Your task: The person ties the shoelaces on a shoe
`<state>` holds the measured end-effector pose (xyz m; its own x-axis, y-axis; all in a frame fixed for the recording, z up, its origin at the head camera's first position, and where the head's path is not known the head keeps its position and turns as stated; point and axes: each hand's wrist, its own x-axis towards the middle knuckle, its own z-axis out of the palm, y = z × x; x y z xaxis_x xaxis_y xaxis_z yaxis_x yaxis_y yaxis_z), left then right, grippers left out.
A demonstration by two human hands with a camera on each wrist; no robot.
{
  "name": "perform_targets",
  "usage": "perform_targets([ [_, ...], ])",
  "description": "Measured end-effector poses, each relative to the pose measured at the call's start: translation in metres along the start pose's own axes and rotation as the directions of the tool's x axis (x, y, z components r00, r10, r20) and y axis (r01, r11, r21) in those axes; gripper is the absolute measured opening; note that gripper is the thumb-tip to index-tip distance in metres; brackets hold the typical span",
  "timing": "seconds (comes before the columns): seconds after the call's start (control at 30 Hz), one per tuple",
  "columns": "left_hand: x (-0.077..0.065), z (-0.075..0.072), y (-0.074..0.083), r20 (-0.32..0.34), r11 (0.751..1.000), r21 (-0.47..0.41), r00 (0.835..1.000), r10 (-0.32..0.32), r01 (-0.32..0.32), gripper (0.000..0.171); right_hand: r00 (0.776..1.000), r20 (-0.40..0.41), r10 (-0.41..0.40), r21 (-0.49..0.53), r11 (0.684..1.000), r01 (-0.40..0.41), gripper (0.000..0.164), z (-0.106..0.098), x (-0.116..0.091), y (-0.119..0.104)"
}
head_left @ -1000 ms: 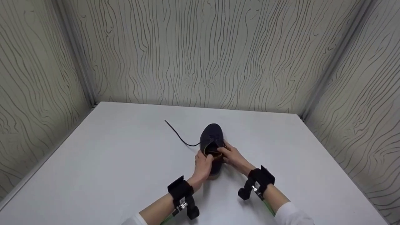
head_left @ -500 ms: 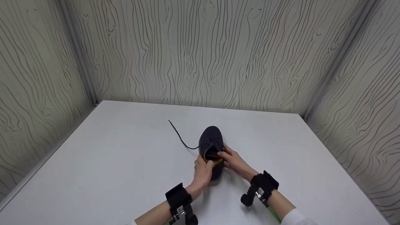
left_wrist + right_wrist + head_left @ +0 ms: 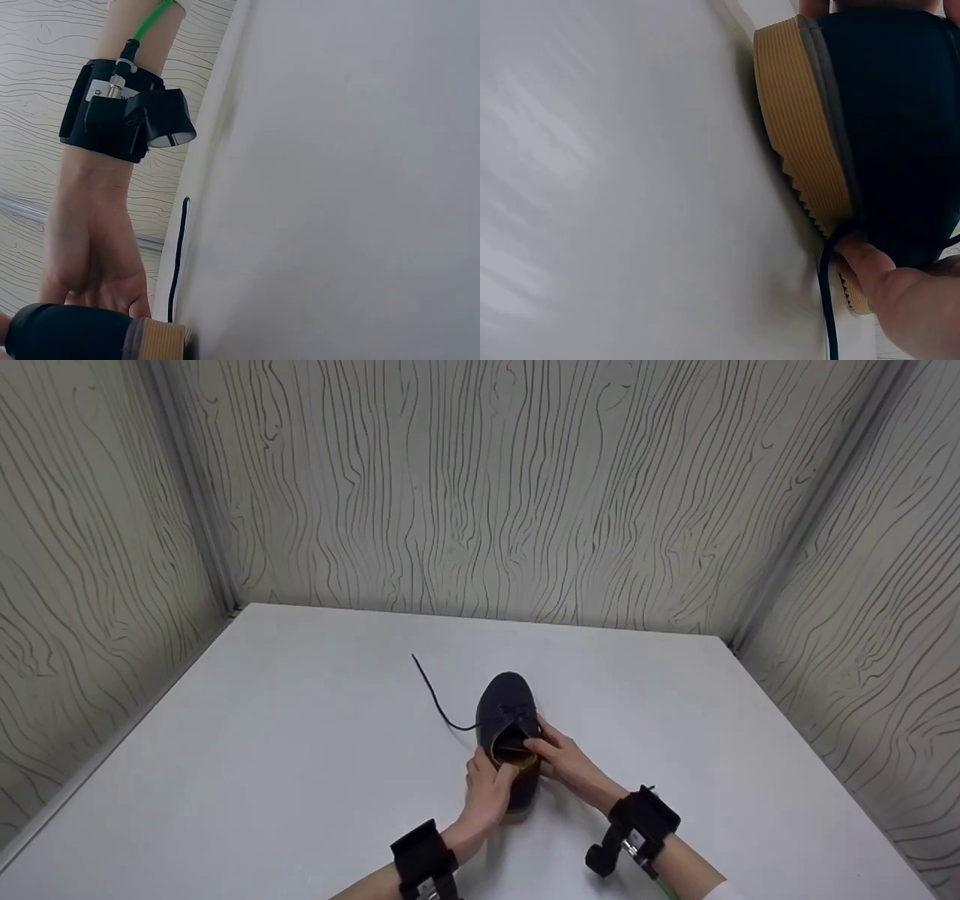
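Observation:
A dark navy lace-up shoe [image 3: 506,697] stands on the white table, toe pointing away. Its ribbed tan sole [image 3: 802,112] shows along the table in the right wrist view. My left hand [image 3: 486,795] grips the left rear of the shoe, thumb over the yellowish collar near the heel. On the other side, my right hand [image 3: 571,765] holds the right flank with its thumb at the opening and fingers against the outer wall. A loose dark shoelace [image 3: 442,712] trails from the shoe to the far left. The heel [image 3: 75,330] appears low in the left wrist view.
A white tabletop [image 3: 300,750] extends around the shoe. Panels with a wood-grain line pattern [image 3: 450,495] close off the back and both sides. Each wrist wears a black strapped camera [image 3: 641,825], and a green cable runs from the right one.
Both hands have drawn the shoe a little toward the person, keeping their grip. The loose lace has trailed along, its tip moving right and nearer.

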<state>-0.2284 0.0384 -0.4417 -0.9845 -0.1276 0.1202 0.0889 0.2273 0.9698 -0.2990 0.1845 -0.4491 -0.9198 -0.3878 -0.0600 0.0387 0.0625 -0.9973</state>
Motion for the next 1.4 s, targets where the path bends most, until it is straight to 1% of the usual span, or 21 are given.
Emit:
perform_targets([
  [0.13, -0.005, -0.001, 0.001, -0.003, 1.0, -0.005, 1.0, 0.011, -0.011, 0.07, 1.0, 0.013, -0.006, 0.007, 1.0, 0.006, 0.072, 0.001, -0.005, 0.0],
  [0.3, -0.011, -0.004, 0.0, -0.02, 0.999, -0.01, 0.999, 0.035, -0.035, 0.07, 1.0, 0.013, -0.011, -0.018, 1.0, 0.011, 0.072, 0.004, -0.009, 0.0],
  [0.37, -0.014, -0.005, -0.001, -0.017, 0.999, -0.016, 0.999, 0.033, -0.033, 0.069, 1.0, 0.016, -0.01, -0.023, 1.0, 0.01, 0.071, 0.005, -0.011, 0.0],
  [0.53, -0.019, -0.008, 0.0, 0.006, 1.0, -0.025, 1.0, 0.004, -0.004, 0.069, 0.999, 0.035, -0.014, -0.032, 0.999, 0.015, 0.071, 0.009, -0.016, -0.001],
  [0.77, -0.026, -0.01, -0.002, 0.032, 1.0, -0.024, 0.999, 0.01, -0.009, 0.07, 0.999, 0.048, -0.018, -0.039, 0.999, 0.02, 0.072, 0.011, -0.023, 0.0],
  [0.93, -0.03, -0.012, -0.002, 0.069, 0.999, -0.05, 0.998, -0.005, 0.008, 0.071, 0.999, 0.05, -0.009, -0.053, 0.999, 0.011, 0.074, 0.011, -0.028, 0.001],
  [1.13, -0.035, -0.014, 0.001, 0.114, 0.998, -0.054, 0.993, -0.027, 0.033, 0.072, 0.998, 0.056, -0.015, -0.074, 0.997, 0.019, 0.072, 0.012, -0.034, -0.001],
  [1.4, -0.041, -0.016, 0.001, 0.133, 0.996, -0.068, 0.99, -0.045, 0.054, 0.072, 0.998, 0.058, -0.013, -0.062, 0.998, 0.016, 0.072, 0.015, -0.04, 0.0],
])
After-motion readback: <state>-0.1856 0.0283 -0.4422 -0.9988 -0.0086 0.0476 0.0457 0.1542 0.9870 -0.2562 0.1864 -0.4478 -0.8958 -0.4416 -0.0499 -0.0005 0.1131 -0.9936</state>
